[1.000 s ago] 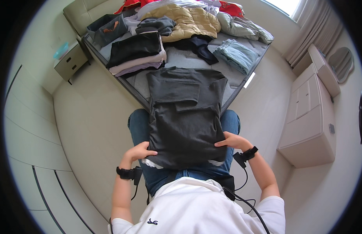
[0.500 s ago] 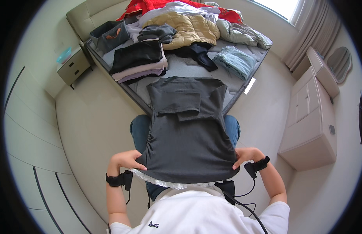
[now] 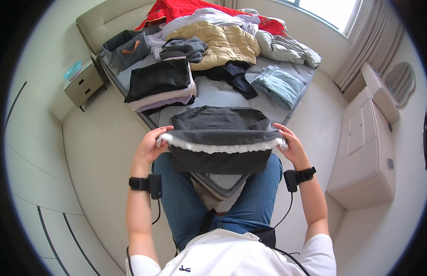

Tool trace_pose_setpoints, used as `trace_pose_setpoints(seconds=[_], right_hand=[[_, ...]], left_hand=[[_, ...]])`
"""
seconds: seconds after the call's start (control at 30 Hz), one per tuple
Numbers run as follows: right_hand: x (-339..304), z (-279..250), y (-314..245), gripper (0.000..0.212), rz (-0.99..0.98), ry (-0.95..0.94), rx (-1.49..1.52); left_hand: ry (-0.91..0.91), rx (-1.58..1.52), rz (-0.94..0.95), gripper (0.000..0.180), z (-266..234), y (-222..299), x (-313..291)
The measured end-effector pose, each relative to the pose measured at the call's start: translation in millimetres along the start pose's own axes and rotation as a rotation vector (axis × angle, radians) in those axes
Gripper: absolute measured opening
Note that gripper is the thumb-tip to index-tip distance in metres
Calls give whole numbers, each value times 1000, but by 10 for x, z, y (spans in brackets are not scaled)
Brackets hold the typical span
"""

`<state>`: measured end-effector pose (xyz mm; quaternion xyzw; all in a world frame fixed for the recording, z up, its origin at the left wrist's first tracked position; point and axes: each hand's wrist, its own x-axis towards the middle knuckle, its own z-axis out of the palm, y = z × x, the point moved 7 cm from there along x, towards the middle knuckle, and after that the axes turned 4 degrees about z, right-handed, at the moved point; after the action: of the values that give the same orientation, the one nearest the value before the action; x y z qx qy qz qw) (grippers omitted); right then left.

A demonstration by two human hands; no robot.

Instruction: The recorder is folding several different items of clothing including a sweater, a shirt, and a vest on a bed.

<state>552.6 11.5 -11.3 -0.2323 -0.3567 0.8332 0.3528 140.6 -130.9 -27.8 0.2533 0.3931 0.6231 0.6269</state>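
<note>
A dark grey long-sleeved top [image 3: 220,161] lies across the near corner of the bed and over my knees, its lower part folded up toward the far end. White lace trim [image 3: 218,146] runs along its raised hem. My left hand [image 3: 154,140] is closed on the left end of that hem, and my right hand [image 3: 290,143] grips the right end. The sleeves are covered by the fold. Just beyond the top, a stack of folded clothes [image 3: 160,87], black uppermost with pink and lilac beneath, sits at the left. Folded light-blue jeans [image 3: 279,86] lie at the right.
The grey mattress [image 3: 209,92] also bears a dark navy garment [image 3: 234,76], a tan puffer jacket [image 3: 227,43], a grey fabric bin [image 3: 126,50] and heaped bedding. A nightstand [image 3: 85,85] stands left of the bed; a pale cabinet [image 3: 360,147] is along the right wall.
Both hands have carried the hem away from my body and up over the top, folding it. The lace now faces upward across the fold, and my thighs and the bed corner show.
</note>
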Motion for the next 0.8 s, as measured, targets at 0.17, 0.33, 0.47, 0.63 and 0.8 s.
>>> trace_pose_setpoints(seconds=[0.17,0.33,0.47,0.63,0.8], right_hand=[[673,-404,27,25,-47,62,79],[1120,-543,300,42,61,205,115],[1169,-520,255,79,-56,336,15],[1279,-306,242,36,-36,235,-867],[1490,234,697,35,-14,-347,-1580]], left_hand=[[282,-268,26,26,-212,-231,815],[426,-87,144,36,-400,-333,1171],[507,321,377,51,-253,-252,1177],[67,1041,498,8,332,-258,1185],[-341,1457,282,26,591,-622,1290]])
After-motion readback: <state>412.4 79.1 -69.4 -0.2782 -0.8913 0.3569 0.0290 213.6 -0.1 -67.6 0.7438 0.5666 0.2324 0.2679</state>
